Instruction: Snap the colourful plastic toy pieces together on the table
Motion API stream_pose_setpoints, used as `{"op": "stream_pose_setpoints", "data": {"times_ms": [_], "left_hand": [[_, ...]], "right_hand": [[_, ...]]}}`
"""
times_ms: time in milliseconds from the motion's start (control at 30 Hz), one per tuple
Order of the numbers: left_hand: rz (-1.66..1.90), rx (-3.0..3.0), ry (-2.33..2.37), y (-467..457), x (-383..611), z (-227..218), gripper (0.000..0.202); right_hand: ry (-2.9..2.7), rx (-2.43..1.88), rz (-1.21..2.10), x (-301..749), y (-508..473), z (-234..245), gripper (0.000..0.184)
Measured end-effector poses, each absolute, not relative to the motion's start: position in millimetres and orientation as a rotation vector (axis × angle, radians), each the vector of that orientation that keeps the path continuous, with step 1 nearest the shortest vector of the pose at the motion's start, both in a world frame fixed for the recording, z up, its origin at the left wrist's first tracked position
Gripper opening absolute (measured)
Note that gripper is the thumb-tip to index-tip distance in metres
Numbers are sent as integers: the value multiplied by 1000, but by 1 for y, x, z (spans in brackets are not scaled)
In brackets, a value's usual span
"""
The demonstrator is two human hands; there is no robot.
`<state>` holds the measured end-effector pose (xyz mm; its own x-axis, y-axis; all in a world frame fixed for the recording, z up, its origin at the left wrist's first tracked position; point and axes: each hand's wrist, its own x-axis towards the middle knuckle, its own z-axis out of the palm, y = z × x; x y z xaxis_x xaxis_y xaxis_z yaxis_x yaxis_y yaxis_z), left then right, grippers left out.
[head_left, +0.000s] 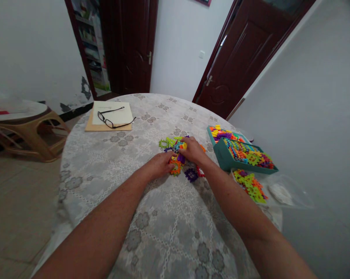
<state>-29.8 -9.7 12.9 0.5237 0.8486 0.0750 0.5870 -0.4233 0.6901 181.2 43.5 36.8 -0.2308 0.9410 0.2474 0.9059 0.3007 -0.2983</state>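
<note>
Colourful interlocking plastic building pieces form a small joined cluster on the table between my hands. My left hand (161, 164) closes on the near left side of it, by an orange square piece (175, 167). From the right, my right hand (192, 149) grips the upper part, its fingers at the yellow and blue pieces (179, 146). Lime green pieces (164, 143) stick out at the far left. A dark purple square piece (191, 175) lies at the near right, with a red piece (200, 171) partly behind my right wrist. My fingers hide the middle of the cluster.
A teal box (225, 159) full of coloured pieces stands at right, a shallower tray (211, 135) behind it. In front are a container of green pieces (252, 186) and a clear plastic bag (294, 192). Black glasses (108, 123) rest on papers (117, 106) at left.
</note>
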Motion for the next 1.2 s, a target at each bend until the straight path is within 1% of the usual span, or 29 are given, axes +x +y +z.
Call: {"op": "stream_pose_setpoints", "data": {"times_ms": [67, 133, 300, 367, 467, 600, 667, 733, 867, 933, 1033, 1067, 1200], "left_hand": [[542, 2200, 1119, -9, -30, 13, 34], [517, 2230, 1098, -9, -30, 13, 34], [487, 2267, 1140, -9, -27, 14, 34], [481, 2294, 1114, -9, -26, 15, 36], [486, 2322, 1100, -10, -25, 16, 36], [478, 2333, 1070, -12, -25, 18, 37], [452, 2338, 1056, -13, -25, 19, 38], [432, 2341, 1052, -14, -25, 20, 40], [425, 2351, 1073, -13, -25, 17, 39], [411, 2360, 1081, -12, -25, 14, 36], [431, 2365, 1058, -9, -26, 9, 35], [446, 2364, 1046, -7, -27, 7, 35], [467, 2350, 1037, -4, -29, 4, 37]], "right_hand": [[-2126, -1662, 164, 187, 37, 42, 21], [-2055, -1647, 226, 194, 27, 45, 14], [-1955, -1558, 515, 206, -1, 37, 21], [-1975, -1544, 573, 205, -8, 29, 22], [-2064, -1514, 561, 200, -14, 17, 18], [-2090, -1414, 446, 196, -20, 8, 9], [-2088, -1332, 409, 197, -23, 5, 8], [-2075, -1293, 417, 199, -26, 4, 9], [-2013, -1334, 558, 200, -32, 6, 13], [-1998, -1311, 582, 199, -32, 7, 22], [-2031, -1271, 523, 195, -29, 7, 40], [-2046, -1274, 510, 194, -28, 7, 42], [-2052, -1333, 518, 189, -28, 14, 34]]}}
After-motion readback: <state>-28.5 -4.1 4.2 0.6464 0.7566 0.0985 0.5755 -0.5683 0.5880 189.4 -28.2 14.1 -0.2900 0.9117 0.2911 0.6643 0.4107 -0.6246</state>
